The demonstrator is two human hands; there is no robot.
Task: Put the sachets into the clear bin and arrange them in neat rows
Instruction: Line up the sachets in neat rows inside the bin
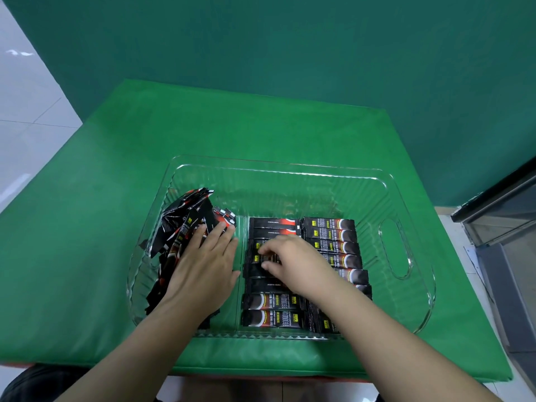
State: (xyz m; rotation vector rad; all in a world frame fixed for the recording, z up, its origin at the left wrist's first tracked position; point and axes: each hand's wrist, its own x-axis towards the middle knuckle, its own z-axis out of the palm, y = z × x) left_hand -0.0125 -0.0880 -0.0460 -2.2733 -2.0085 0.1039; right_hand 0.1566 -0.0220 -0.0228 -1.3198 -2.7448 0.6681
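Note:
A clear plastic bin (278,169) sits on the green table. A loose heap of black sachets (185,219) leans against its left wall. My left hand (203,265) lies flat on that heap with straight fingers. Two columns of black sachets lie flat side by side: the middle row (272,311) and the right row (333,232). My right hand (293,265) is over the middle row, its fingers curled and pinching a sachet there. My hands hide part of both the heap and the rows.
The bin has a cut-out handle (396,248) in its right wall. A green cloth (203,129) covers the table. A dark cabinet edge (499,210) stands at the right, and pale floor tiles (26,105) show at the left.

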